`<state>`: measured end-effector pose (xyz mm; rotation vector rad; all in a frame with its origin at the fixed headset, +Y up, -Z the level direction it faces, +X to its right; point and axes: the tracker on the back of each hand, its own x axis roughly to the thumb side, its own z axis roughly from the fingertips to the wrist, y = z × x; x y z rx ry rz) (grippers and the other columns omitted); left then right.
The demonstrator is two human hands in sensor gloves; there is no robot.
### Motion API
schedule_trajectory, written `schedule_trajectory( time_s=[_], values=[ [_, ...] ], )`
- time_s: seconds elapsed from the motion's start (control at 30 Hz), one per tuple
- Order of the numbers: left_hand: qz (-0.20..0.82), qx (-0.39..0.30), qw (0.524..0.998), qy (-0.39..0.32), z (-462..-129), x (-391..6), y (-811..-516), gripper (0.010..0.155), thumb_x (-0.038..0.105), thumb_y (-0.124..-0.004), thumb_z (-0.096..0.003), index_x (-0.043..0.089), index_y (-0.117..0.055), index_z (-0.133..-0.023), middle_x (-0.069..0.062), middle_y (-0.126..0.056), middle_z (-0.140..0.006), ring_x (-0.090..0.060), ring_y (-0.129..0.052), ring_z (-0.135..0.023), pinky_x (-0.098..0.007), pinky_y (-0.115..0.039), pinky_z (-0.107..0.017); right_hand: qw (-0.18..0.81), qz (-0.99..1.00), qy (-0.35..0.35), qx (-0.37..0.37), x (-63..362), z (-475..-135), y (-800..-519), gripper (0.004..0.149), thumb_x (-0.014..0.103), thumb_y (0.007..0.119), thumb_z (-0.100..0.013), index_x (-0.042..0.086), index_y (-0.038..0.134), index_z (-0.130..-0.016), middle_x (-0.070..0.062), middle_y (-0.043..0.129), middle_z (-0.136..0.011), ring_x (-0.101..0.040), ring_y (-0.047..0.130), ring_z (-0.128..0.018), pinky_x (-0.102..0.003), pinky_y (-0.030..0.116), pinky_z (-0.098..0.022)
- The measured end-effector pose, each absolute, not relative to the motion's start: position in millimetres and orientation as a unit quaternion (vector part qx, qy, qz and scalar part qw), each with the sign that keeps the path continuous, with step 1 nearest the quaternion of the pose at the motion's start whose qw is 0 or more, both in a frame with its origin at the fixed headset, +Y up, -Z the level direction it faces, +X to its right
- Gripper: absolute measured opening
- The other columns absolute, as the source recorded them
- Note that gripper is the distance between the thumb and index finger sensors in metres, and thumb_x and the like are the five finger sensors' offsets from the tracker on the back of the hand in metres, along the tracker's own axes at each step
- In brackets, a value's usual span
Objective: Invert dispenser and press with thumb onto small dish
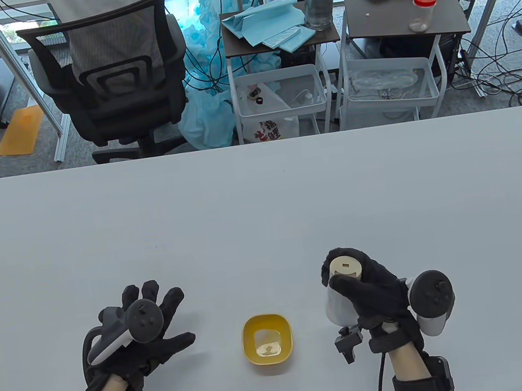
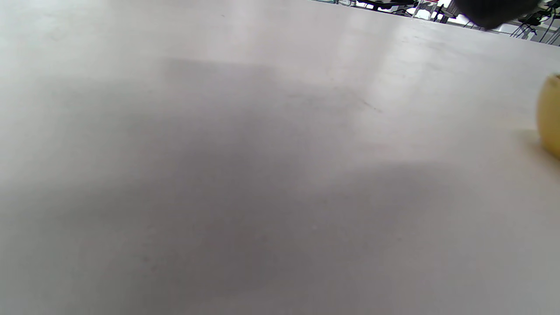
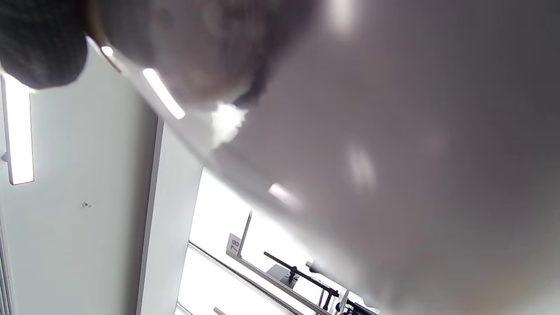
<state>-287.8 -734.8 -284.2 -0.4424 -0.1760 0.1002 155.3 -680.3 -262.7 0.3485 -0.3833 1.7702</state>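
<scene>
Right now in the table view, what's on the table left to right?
left hand, fingers spread → yellow dish → white dispenser gripped in the right hand.

Pale grey table (image 1: 262,205) — yellow dish (image 1: 268,344) near front edge

Your right wrist view shows the white cylindrical dispenser (image 3: 393,153) only as a blur. Your left wrist view cuts the small yellow dish (image 2: 550,116) at its right edge.
</scene>
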Motion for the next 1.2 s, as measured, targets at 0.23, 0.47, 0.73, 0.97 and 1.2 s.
schedule_trajectory(
  time_s=[0.23, 0.47, 0.73, 0.97, 1.2],
  values=[
    [0.049, -0.223, 0.97, -0.086, -283, -288, -736, 0.087, 0.084, -0.06, -0.0474, 0.053, -0.005, -0.107, 0.003, 0.01, -0.12, -0.045, 0.008, -0.113, -0.083, -0.012, -0.068, 0.577, 0.786, -0.16, 0.154, 145, -264, -690, 0.081, 0.076, 0.073, -0.041, 0.011, 0.078, -0.088, -0.014, 0.092, -0.074, -0.036, 0.097, -0.057, -0.053, 0.079, -0.048],
    [0.049, -0.226, 0.969, -0.084, -283, -288, -736, 0.086, 0.084, -0.06, -0.0474, 0.054, -0.006, -0.107, 0.003, 0.009, -0.12, -0.045, 0.007, -0.113, -0.083, -0.012, -0.068, 0.532, 0.819, -0.153, 0.151, 141, -269, -709, 0.08, 0.076, 0.074, -0.04, 0.012, 0.078, -0.088, -0.013, 0.092, -0.075, -0.035, 0.098, -0.059, -0.053, 0.08, -0.049],
    [0.051, -0.224, 0.97, -0.083, -284, -289, -735, 0.086, 0.083, -0.06, -0.0475, 0.053, -0.007, -0.108, 0.002, 0.009, -0.12, -0.044, 0.007, -0.113, -0.083, -0.013, -0.068, 0.516, 0.839, -0.104, 0.139, 141, -280, -739, 0.079, 0.072, 0.08, -0.039, 0.012, 0.076, -0.09, -0.014, 0.09, -0.079, -0.038, 0.095, -0.065, -0.056, 0.078, -0.053],
    [0.051, -0.224, 0.97, -0.082, -284, -290, -735, 0.086, 0.083, -0.06, -0.0475, 0.054, -0.007, -0.108, 0.003, 0.009, -0.121, -0.044, 0.007, -0.113, -0.083, -0.013, -0.068, 0.504, 0.852, -0.074, 0.126, 143, -285, -754, 0.08, 0.067, 0.085, -0.039, 0.01, 0.072, -0.093, -0.016, 0.086, -0.086, -0.042, 0.091, -0.074, -0.06, 0.075, -0.058],
    [0.05, -0.225, 0.97, -0.082, -284, -290, -735, 0.086, 0.083, -0.06, -0.0477, 0.054, -0.007, -0.108, 0.003, 0.009, -0.121, -0.045, 0.007, -0.113, -0.083, -0.013, -0.068, 0.492, 0.86, -0.06, 0.125, 141, -286, -759, 0.08, 0.062, 0.089, -0.038, 0.009, 0.07, -0.095, -0.018, 0.082, -0.09, -0.044, 0.087, -0.08, -0.063, 0.071, -0.061]
  ],
)
